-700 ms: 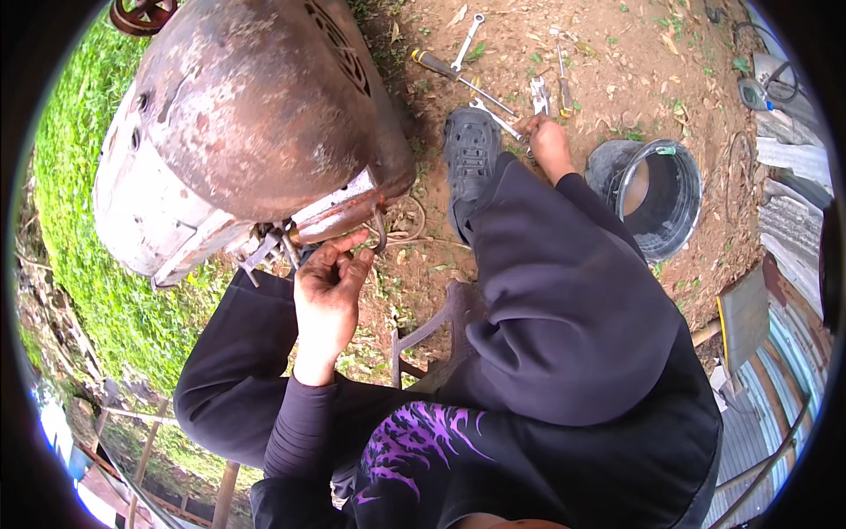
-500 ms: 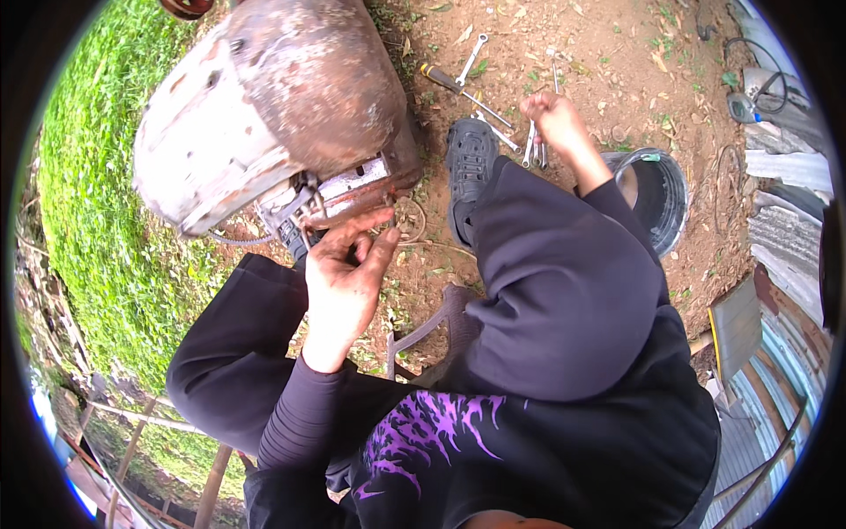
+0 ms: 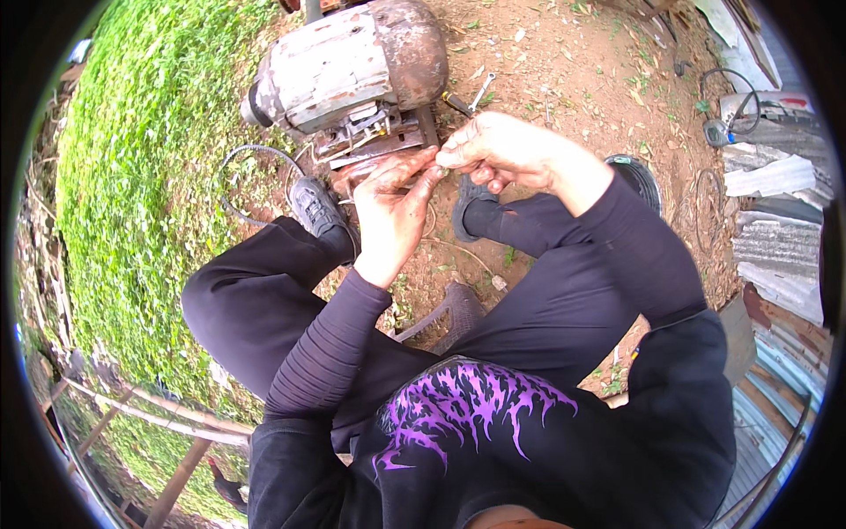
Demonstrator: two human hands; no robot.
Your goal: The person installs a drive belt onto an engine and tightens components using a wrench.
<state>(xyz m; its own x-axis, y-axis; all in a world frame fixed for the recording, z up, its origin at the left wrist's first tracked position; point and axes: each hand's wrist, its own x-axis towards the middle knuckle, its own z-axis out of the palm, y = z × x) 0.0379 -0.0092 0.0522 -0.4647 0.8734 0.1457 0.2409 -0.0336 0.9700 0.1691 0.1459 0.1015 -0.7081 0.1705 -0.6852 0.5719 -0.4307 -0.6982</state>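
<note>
The person's bare left hand (image 3: 389,204) and bare right hand (image 3: 515,154) met in front of the body, their fingertips bunched close together; the left thumb and forefinger pointed to the right, and the right hand came in from the other side with its thumb and forefinger drawn near each other and its other fingers curled. Whether a small piece was pinched between them could not be told, since the fingertips hid the spot. Just beyond the left hand, toward the upper left of the view, lay the rounded metal motor (image 3: 348,70), its casing flaking white paint on one side and rusty brown on the other, with a rusted metal base beneath it (image 3: 381,145). A dark shoe (image 3: 315,207) on the left foot stood near that base. Past the right hand, on brown soil, lay a screwdriver with a yellow-and-black handle (image 3: 457,103) and, beside it, a silver metal wrench (image 3: 482,91). A black round bucket (image 3: 641,176) showed partly behind the right forearm, and green grass (image 3: 132,176) spread along the left.
</note>
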